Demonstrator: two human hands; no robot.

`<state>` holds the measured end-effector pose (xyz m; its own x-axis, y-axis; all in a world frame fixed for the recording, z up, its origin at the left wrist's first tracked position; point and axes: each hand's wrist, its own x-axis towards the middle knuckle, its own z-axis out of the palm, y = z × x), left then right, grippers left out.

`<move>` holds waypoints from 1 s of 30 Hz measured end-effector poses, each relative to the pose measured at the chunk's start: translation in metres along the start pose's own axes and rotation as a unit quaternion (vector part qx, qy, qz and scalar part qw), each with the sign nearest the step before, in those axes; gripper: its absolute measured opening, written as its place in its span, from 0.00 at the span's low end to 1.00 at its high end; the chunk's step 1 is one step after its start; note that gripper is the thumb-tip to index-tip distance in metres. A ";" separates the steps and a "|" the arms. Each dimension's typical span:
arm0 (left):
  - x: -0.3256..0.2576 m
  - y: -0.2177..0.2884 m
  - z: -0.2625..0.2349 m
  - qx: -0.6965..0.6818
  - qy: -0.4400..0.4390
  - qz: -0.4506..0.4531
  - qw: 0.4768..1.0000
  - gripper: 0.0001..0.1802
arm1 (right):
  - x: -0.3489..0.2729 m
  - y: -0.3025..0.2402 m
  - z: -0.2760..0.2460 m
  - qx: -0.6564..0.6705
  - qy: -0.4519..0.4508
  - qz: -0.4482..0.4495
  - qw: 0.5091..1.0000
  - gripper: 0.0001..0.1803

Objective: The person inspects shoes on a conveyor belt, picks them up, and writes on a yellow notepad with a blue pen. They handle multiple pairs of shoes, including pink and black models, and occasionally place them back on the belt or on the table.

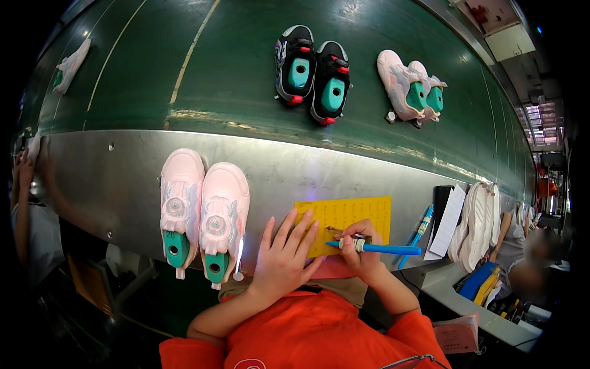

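Note:
My left hand [284, 263] lies flat with its fingers spread, the fingertips on the left edge of a yellow printed sheet [362, 209]. My right hand [362, 255] is closed on a blue pen [390, 249], its tip over the lower part of the sheet. A thin brown stick-like tool [355, 235] also shows at those fingers; its exact kind is unclear. To the left of my hands, a pair of pale pink sneakers [225, 190] stands on the steel ledge [276, 166], with green lasts inside.
Beyond the ledge, a green conveyor belt [239, 80] carries black sneakers [296, 67] and more pink sneakers [399, 80]. On the right are another blue pen [424, 227], a black case [440, 203], white paper slips [447, 224] and white soles [472, 227]. Other people are at both sides.

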<state>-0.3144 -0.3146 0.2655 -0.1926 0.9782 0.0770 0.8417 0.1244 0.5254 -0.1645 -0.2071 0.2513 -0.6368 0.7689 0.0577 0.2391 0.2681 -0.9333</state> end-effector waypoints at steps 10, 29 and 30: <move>0.000 -0.003 -0.004 0.003 -0.005 -0.001 1.000 0.31 | 0.006 -0.004 0.003 0.022 -0.003 0.000 1.000 0.05; -0.113 -0.061 -0.073 0.165 0.259 0.168 0.937 0.31 | 0.009 0.002 0.006 0.263 0.162 0.069 0.948 0.09; -0.109 -0.076 -0.075 0.146 0.225 0.143 0.953 0.34 | 0.008 -0.001 0.008 0.258 0.158 0.068 0.951 0.09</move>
<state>-0.3953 -0.4436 0.2810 -0.0753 0.8170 0.5717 0.9839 -0.0323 0.1758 -0.1761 -0.2057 0.2494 -0.3536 0.9341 -0.0493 -0.1393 -0.1047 -0.9847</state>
